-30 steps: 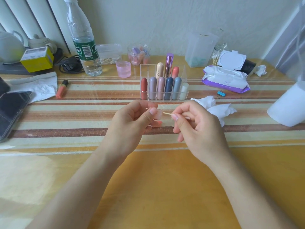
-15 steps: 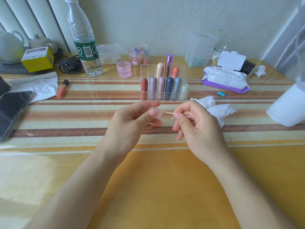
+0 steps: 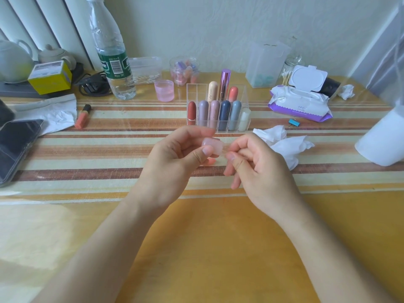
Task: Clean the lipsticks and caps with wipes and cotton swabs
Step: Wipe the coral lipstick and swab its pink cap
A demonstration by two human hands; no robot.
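My left hand (image 3: 172, 162) pinches a translucent pink lipstick cap (image 3: 215, 146) between thumb and fingers, its open end turned right. My right hand (image 3: 255, 169) is curled close beside it, thumb and fingers pinched; the cotton swab it held a moment ago is hidden. A clear organiser (image 3: 194, 88) behind the hands holds several lipsticks (image 3: 225, 114). Used white wipes (image 3: 284, 145) lie crumpled to the right. An open wipe pack (image 3: 299, 101) and a jar of cotton swabs (image 3: 286, 75) stand at the back right. An orange lipstick (image 3: 83, 117) lies at the left.
A water bottle (image 3: 113, 62), pink cup (image 3: 164, 90), yellow box (image 3: 50, 77) and phone (image 3: 15, 145) sit at the left. A white roll (image 3: 384, 141) stands at the right edge. A blue clip (image 3: 293, 123) lies near the wipe pack. A striped cloth (image 3: 109, 158) covers the table.
The left hand turned the pink cap so more of it shows. The right hand moved in closer, and the swab stick seen earlier is no longer visible.
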